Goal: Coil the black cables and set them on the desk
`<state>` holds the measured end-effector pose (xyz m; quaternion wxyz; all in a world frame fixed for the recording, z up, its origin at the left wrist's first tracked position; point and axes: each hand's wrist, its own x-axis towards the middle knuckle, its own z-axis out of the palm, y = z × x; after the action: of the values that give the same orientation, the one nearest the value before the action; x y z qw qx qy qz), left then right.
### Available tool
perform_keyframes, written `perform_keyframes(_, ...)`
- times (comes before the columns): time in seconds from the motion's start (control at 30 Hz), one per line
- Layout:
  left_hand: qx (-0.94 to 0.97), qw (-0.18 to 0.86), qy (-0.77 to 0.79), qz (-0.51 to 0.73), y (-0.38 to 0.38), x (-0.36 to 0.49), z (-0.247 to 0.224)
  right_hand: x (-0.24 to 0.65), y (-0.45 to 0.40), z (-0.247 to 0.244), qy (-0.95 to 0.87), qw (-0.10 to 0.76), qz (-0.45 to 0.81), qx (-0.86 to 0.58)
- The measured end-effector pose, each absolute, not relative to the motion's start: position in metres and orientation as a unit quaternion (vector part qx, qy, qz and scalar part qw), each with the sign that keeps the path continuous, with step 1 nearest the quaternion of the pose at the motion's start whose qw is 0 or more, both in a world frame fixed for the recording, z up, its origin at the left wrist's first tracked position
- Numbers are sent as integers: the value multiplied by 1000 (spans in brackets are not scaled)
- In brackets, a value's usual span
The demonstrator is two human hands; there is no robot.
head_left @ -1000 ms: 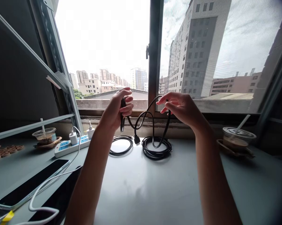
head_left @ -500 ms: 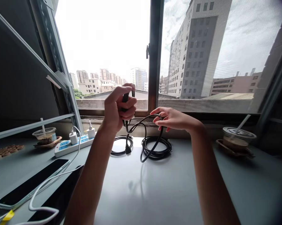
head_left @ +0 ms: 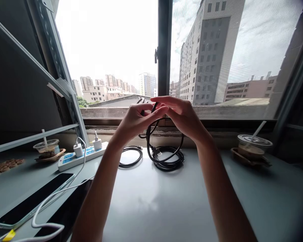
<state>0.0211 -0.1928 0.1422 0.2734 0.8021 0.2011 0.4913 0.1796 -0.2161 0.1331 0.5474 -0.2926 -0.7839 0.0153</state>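
Note:
A black cable (head_left: 148, 143) hangs in loops from both hands above the table, with a dark connector dangling near its lower part. My left hand (head_left: 138, 117) is closed on the cable, thumb pointing right. My right hand (head_left: 179, 112) meets it at the fingertips, its fingers pinched on the top of the loop. Behind and below lie two coiled black cables on the table: a thin coil (head_left: 131, 164) at the left and a thicker coil (head_left: 169, 166) under the hanging loops.
On the left are a white power strip (head_left: 84, 155) with chargers, a phone (head_left: 35, 198), a dark flat device (head_left: 66, 208), a white cable and a lidded cup (head_left: 47, 148). Another cup (head_left: 252, 148) stands at the right. A metal frame (head_left: 68, 84) rises at the left before the window.
My right hand has moved left and up to meet my left hand and has closed on the cable. My left hand has turned, and the hanging loops and connector have shifted right.

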Motion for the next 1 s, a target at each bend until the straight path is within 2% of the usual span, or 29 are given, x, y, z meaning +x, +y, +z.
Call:
perform_keyframes(0.1,809,273,197,482,-193,19,143,177,-219,135,-787,555,-25,-270)
perform_keyframes(0.2,774,289,196,528,-191,17,145,180,-221,135,-785,563,-44,-255)
perform_keyframes(0.3,726,300,201,585,-189,18,146,189,-218,132,-768,550,-53,-324)
perform_keyframes(0.43,706,286,184,622,-186,21,144,206,-212,124,-766,489,15,-417)
perform_keyframes(0.57,688,256,196,650,-183,24,142,211,-217,124,-775,468,79,-418)
perform_keyframes(0.77,666,247,186,679,-180,26,140,200,-230,134,-760,538,1,-364)
perform_keyframes(1.0,645,338,203,655,-175,27,140,209,-213,134,-627,672,-98,-380)
